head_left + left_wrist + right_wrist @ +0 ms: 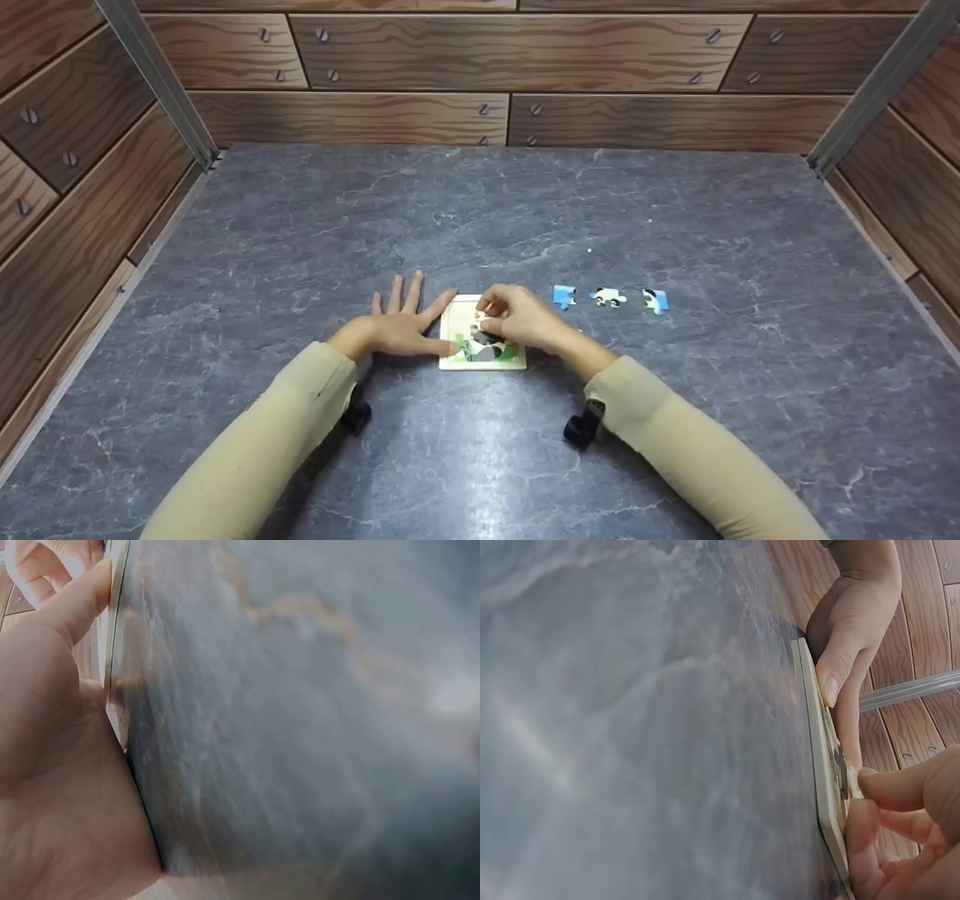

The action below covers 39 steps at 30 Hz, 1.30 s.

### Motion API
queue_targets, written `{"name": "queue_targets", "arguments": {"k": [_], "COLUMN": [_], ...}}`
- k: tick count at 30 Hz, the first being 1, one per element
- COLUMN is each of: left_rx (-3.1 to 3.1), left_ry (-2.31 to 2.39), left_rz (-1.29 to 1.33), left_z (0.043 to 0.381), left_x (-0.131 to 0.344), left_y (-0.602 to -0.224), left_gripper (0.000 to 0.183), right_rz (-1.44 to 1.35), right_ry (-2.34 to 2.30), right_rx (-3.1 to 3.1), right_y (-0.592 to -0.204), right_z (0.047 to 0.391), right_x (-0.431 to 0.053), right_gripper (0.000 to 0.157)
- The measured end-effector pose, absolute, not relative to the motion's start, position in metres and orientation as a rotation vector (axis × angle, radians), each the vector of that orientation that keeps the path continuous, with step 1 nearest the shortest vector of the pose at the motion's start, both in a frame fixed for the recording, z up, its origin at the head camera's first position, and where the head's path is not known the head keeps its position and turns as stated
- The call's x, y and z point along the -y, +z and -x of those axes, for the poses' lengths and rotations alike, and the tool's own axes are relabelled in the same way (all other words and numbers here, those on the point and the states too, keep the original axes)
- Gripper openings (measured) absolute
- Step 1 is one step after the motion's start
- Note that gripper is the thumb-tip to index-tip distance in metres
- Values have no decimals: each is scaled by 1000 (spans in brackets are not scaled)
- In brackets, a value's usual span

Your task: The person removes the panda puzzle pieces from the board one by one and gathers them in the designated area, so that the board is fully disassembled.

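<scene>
Fingers of right hand [517, 319] pinch a puzzle piece [480, 315]; left hand [401, 330] flat, steadying puzzle board [484, 364].

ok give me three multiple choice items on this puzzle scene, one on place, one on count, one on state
1. Where do the loose puzzle pieces lie?
A. right of the puzzle board
B. left of the board
C. on the sleeves

2. How many loose pieces lie on the table?
A. one
B. three
C. six

3. How is the left hand?
A. curled in a fist
B. flat, fingers spread, thumb at the board's edge
C. lifted off the table

Answers: 1 A, the head view shows them in a row right of the board; 2 B, three are apart there; 3 B, it lies flat beside the board while the right hand pinches a piece over it.
</scene>
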<state>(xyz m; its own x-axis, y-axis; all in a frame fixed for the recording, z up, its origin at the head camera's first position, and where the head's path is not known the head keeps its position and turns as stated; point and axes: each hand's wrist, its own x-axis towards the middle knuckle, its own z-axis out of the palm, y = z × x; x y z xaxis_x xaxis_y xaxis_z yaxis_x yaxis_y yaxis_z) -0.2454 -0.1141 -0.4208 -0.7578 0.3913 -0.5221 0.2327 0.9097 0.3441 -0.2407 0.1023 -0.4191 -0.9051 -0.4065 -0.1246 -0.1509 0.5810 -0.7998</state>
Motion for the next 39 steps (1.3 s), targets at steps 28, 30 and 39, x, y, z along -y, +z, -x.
{"name": "queue_targets", "arguments": {"k": [28, 30, 39], "left_rx": [-2457, -2459, -2458], "left_ry": [322, 320, 310], "left_rz": [-459, -457, -455], "left_z": [248, 248, 243], "left_x": [114, 114, 113], "left_y": [-422, -422, -417], "left_gripper": [100, 99, 95], "right_rz": [376, 367, 384], "right_ry": [-1598, -1621, -1667], "right_rx": [-2262, -2249, -2185], "right_y": [-419, -418, -415], "right_z": [240, 240, 237], "right_x": [-113, -114, -119], "right_gripper": [17, 18, 19]}}
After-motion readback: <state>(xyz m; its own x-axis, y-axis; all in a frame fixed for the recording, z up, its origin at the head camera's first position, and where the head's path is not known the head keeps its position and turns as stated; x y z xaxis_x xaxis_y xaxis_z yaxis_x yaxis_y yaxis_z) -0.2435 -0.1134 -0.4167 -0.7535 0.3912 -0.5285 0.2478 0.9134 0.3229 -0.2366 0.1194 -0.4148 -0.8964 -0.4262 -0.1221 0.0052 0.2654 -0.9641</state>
